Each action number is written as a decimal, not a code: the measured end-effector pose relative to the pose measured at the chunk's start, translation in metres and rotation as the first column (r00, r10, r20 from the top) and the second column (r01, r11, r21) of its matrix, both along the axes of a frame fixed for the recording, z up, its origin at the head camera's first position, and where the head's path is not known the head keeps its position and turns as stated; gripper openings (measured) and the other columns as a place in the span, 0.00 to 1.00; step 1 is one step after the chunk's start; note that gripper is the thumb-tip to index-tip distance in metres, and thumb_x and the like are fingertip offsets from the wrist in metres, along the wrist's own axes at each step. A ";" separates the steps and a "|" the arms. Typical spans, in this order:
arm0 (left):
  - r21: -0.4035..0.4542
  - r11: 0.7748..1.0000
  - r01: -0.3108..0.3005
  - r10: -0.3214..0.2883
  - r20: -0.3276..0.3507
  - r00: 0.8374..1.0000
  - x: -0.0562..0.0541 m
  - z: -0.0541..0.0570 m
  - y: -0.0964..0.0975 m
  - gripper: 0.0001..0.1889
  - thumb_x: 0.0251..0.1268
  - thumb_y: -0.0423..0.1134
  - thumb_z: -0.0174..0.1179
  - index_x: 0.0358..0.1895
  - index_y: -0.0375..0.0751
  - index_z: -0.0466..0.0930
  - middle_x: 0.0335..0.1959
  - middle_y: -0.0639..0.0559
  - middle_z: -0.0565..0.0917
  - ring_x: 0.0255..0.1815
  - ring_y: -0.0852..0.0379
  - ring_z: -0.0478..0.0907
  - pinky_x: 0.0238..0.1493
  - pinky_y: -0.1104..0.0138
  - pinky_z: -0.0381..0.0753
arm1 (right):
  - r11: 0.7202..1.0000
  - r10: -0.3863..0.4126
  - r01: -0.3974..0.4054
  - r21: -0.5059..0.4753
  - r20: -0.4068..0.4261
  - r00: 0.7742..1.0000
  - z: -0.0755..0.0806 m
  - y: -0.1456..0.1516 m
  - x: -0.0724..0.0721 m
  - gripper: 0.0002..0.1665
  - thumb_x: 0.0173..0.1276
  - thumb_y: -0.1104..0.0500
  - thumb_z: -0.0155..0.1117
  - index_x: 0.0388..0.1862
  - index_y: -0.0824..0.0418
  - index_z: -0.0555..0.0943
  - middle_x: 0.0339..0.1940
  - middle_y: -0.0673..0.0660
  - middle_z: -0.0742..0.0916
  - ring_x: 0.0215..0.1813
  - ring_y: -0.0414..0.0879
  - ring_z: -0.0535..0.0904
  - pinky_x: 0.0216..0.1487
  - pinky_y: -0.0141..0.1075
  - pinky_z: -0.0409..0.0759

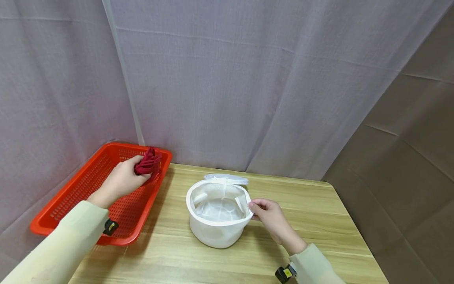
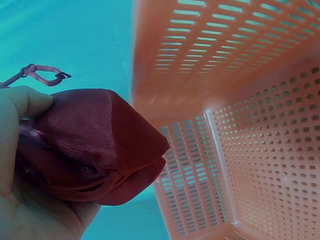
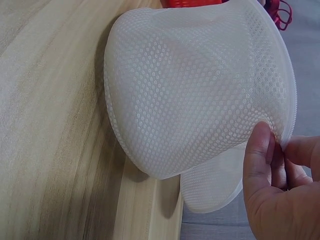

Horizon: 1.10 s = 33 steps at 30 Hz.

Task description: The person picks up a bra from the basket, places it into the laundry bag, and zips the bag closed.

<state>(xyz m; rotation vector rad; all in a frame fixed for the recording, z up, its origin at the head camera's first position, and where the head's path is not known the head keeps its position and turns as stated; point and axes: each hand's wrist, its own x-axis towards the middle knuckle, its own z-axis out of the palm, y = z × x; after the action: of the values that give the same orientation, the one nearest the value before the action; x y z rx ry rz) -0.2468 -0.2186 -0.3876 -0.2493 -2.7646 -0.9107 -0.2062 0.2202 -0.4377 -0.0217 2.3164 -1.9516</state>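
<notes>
In the head view, my left hand grips a dark red bra over the far right part of the red basket. Up close, the left wrist view has the bra folded with its cups together, thumb on top and fingers beneath, and a thin strap with a hook sticking out. On the table stands a round white mesh laundry bag, its top open and its lid folded back. My right hand pinches the bag's right rim between thumb and fingers, beside the zipper.
The red plastic basket with slotted walls sits on the left, against the grey curtain. Under the bag is a wooden table, with a brown cloth wall on its right.
</notes>
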 end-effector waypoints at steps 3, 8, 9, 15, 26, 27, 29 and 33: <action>0.006 1.000 0.004 -0.004 -0.010 1.000 0.000 0.000 0.003 0.17 0.58 0.41 0.65 0.51 0.45 0.76 0.34 0.48 0.82 0.31 0.50 0.75 0.35 0.58 0.73 | 1.000 0.000 0.000 0.004 -0.004 1.000 -0.001 0.000 0.000 0.13 0.71 0.63 0.60 0.47 0.74 0.80 0.42 0.63 0.84 0.42 0.50 0.81 0.43 0.41 0.82; 0.012 1.000 0.014 -0.014 -0.037 0.999 -0.001 0.000 0.007 0.17 0.57 0.40 0.65 0.50 0.46 0.76 0.34 0.48 0.82 0.31 0.51 0.75 0.34 0.58 0.74 | 1.000 -0.003 0.003 0.002 0.001 1.000 -0.001 0.001 -0.001 0.12 0.70 0.64 0.61 0.46 0.73 0.81 0.41 0.63 0.84 0.41 0.49 0.81 0.44 0.42 0.82; 0.012 1.000 0.016 -0.016 -0.041 0.999 -0.001 0.000 0.008 0.17 0.57 0.40 0.66 0.50 0.46 0.76 0.33 0.48 0.82 0.30 0.51 0.75 0.34 0.58 0.73 | 1.000 -0.004 0.004 0.002 0.004 1.000 -0.002 0.001 -0.001 0.12 0.70 0.64 0.61 0.45 0.73 0.81 0.41 0.63 0.84 0.41 0.49 0.81 0.44 0.42 0.82; 0.004 1.000 0.023 -0.023 -0.048 0.999 0.000 0.003 0.013 0.16 0.56 0.41 0.65 0.48 0.49 0.76 0.31 0.49 0.80 0.29 0.51 0.73 0.31 0.59 0.71 | 1.000 -0.007 0.007 0.006 0.002 1.000 -0.003 0.002 -0.001 0.11 0.70 0.64 0.61 0.45 0.72 0.81 0.41 0.63 0.84 0.41 0.49 0.81 0.45 0.44 0.82; 0.024 0.998 0.059 -0.057 -0.072 0.996 -0.002 0.004 0.023 0.17 0.57 0.40 0.65 0.50 0.46 0.76 0.34 0.48 0.82 0.31 0.51 0.76 0.34 0.58 0.74 | 1.000 -0.011 0.011 0.005 -0.003 1.000 -0.004 0.005 -0.004 0.09 0.70 0.65 0.60 0.44 0.70 0.82 0.40 0.61 0.84 0.42 0.50 0.81 0.45 0.44 0.82; 0.027 0.998 0.060 -0.058 -0.073 0.996 -0.002 0.004 0.024 0.18 0.56 0.39 0.65 0.51 0.46 0.76 0.35 0.48 0.83 0.31 0.51 0.76 0.35 0.57 0.74 | 1.000 -0.011 0.011 0.005 -0.004 1.000 -0.005 0.006 -0.004 0.09 0.70 0.65 0.60 0.44 0.70 0.82 0.40 0.61 0.84 0.42 0.51 0.81 0.45 0.44 0.82; 0.036 0.997 0.064 -0.061 -0.074 0.995 -0.002 0.004 0.025 0.19 0.56 0.39 0.66 0.52 0.45 0.76 0.36 0.47 0.83 0.32 0.50 0.76 0.36 0.57 0.75 | 1.000 -0.014 0.014 0.007 -0.001 1.000 -0.005 0.006 -0.004 0.10 0.70 0.65 0.60 0.44 0.70 0.82 0.40 0.61 0.84 0.42 0.51 0.81 0.46 0.44 0.82; 0.045 0.997 0.068 -0.064 -0.080 0.995 -0.001 0.003 0.027 0.20 0.55 0.39 0.66 0.53 0.45 0.76 0.37 0.47 0.83 0.33 0.50 0.77 0.36 0.56 0.75 | 1.000 -0.022 0.022 0.016 0.002 1.000 -0.005 0.007 -0.005 0.10 0.70 0.64 0.60 0.44 0.70 0.82 0.40 0.61 0.84 0.41 0.50 0.81 0.46 0.44 0.82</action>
<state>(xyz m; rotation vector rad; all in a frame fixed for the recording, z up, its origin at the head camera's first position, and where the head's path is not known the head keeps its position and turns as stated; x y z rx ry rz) -0.2475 -0.1920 -0.3847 -0.3622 -2.6738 -0.9611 -0.2109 0.2269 -0.4431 0.0073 2.3408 -1.9419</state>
